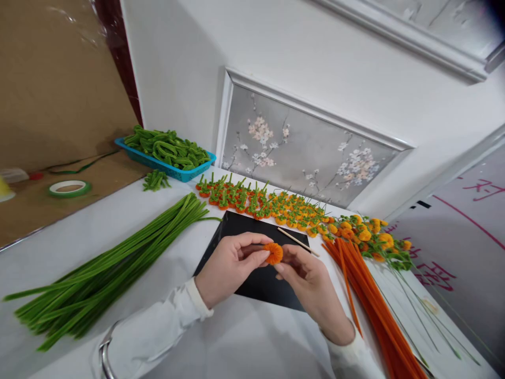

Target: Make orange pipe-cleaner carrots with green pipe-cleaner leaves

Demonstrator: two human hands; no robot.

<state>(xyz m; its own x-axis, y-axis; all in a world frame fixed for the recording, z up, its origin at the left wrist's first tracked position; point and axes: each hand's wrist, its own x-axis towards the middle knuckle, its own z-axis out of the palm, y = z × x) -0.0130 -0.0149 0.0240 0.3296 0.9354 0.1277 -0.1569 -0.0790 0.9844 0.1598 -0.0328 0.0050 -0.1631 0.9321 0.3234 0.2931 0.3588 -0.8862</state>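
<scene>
At far left, pale and yellow objects [7, 190] cut off by the picture's edge are hard to make out, near a roll of green-edged tape [71, 194] on a brown surface. A long bundle of fuzzy green stems [114, 268] lies across the white table [221, 342]. Behind it, a blue basket [168, 170] is heaped above its rim with curled green pieces [169, 149], those underneath hidden; a small green pile [156, 180] sits just outside. Orange pieces with upright green stalks [236, 199] stand in rows at the back.

At center, above a black board [264, 289] partly covered by the hands, the left hand [232, 263] pinches an orange fuzzy disc [273, 253], its grip closed between thumb and fingers. The right hand [310, 279] curls at the disc's right edge; some fingers are hidden, and whether its grip has hold of the disc cannot be told.

A pale stick [298, 241] rests across the board's edge. Farther right, yellow and orange blooms [365, 234] lie heaped beside a bundle of orange stems [366, 300] running out at the bottom. Red writing [436, 276] at far right is only partly visible.
</scene>
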